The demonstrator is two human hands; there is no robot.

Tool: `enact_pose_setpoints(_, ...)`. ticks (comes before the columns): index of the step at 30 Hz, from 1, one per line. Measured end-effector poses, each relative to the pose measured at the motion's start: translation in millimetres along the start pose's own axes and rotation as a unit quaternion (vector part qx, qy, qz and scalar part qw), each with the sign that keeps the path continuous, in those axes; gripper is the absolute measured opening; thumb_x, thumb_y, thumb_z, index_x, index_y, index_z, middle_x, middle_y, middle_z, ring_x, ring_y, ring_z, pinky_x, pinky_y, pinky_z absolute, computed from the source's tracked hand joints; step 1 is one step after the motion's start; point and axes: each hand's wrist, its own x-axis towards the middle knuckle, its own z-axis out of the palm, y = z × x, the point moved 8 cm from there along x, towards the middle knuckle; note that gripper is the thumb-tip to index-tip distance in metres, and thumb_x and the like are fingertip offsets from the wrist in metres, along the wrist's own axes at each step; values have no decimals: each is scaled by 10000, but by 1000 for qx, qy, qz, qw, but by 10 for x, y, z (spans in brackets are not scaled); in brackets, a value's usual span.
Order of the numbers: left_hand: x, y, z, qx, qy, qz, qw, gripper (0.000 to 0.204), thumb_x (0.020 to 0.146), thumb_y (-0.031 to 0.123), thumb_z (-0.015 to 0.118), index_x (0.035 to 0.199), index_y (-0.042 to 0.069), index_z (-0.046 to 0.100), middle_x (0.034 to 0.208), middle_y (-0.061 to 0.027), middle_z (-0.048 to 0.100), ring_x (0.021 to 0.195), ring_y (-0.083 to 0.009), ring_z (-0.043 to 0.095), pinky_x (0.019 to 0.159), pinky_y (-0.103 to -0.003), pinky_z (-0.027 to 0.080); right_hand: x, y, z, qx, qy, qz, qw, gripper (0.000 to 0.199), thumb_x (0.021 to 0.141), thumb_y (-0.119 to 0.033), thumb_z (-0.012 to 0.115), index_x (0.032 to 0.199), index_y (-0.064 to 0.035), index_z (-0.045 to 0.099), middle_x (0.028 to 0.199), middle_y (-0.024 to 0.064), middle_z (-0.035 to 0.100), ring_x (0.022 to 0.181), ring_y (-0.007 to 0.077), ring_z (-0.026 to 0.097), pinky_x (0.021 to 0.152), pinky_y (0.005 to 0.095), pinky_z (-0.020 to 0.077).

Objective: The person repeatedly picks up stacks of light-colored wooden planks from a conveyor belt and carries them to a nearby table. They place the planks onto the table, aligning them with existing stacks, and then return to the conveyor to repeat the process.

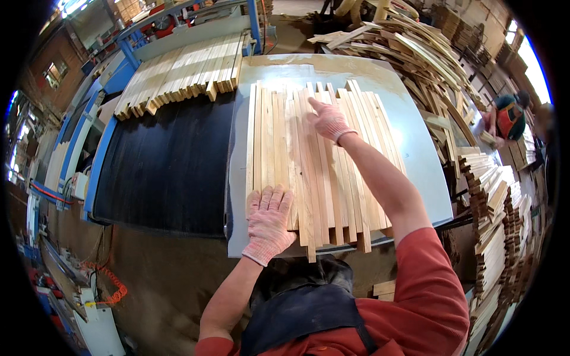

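A row of pale wooden strips point(323, 178) lies side by side on a smooth grey-blue table point(423, 172), their near ends uneven. My left hand point(271, 222), in a pinkish knit glove, rests flat on the near left ends, fingers stretched forward. Over the far part of the row, my right hand point(331, 121) in a matching glove reaches across the strips. Its thumb and a finger point forward and left, apart from each other; the remaining fingers are partly hidden. Neither hand is wrapped around a strip.
Left of the table runs a black conveyor belt point(163, 169), with another batch of strips point(187, 68) at a blue machine frame point(254, 26). Scrap wood point(409, 53) is heaped beyond the table. Stacked strips point(493, 231) stand at right, where another person point(506, 118) bends.
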Motion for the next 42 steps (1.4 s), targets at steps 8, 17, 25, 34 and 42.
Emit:
enact_pose_setpoints(8, -2, -119, 67, -18, -23, -48, 998, 1201, 577, 365, 962, 1604, 68, 414, 1678, -142, 399, 1585, -320, 325, 1346, -525, 159, 1038, -383, 703, -86, -13, -63, 994, 499, 1053, -333, 493, 1495, -108, 553, 1433, 197, 662, 1374, 393, 575, 1178, 462, 426)
enact_pose_setpoints(17, 43, -125, 103, -51, -28, -54, 997, 1184, 585, 347, 943, 1612, 85, 416, 1676, -139, 396, 1588, -324, 319, 1347, -532, 156, 1685, -252, 884, -69, -25, -50, 996, 391, 1070, -358, 481, 1365, -121, 582, 1432, 168, 637, 1337, 388, 605, 1125, 509, 474)
enact_pose_setpoints(25, 23, -88, -67, -101, -7, -50, 994, 1086, 616, 340, 896, 1580, 79, 468, 1645, -194, 417, 1559, -383, 348, 1328, -556, 189, 1811, -604, 171, 47, 73, -38, 996, 507, 971, -401, 617, 1392, -119, 628, 1378, 229, 668, 1277, 434, 637, 1086, 504, 515)
enact_pose_setpoints(34, -364, 70, -657, -306, 104, 15, 946, 797, 705, 181, 810, 1470, 57, 624, 1633, -265, 455, 1497, -445, 462, 1238, -497, 384, 1450, -248, -1295, 441, 228, -41, 867, 672, 865, -94, 723, 1512, 17, 576, 1248, 140, 754, 1122, 228, 684, 1023, 314, 508)
enact_pose_setpoints(42, -673, 20, -630, -481, 117, 87, 865, 716, 756, -4, 779, 1457, 56, 647, 1642, -271, 454, 1489, -389, 514, 1190, -400, 453, 511, 1167, -1606, 512, 298, 47, 805, 687, 831, -4, 668, 1509, 49, 565, 1157, 126, 741, 962, 217, 684, 866, 320, 551)
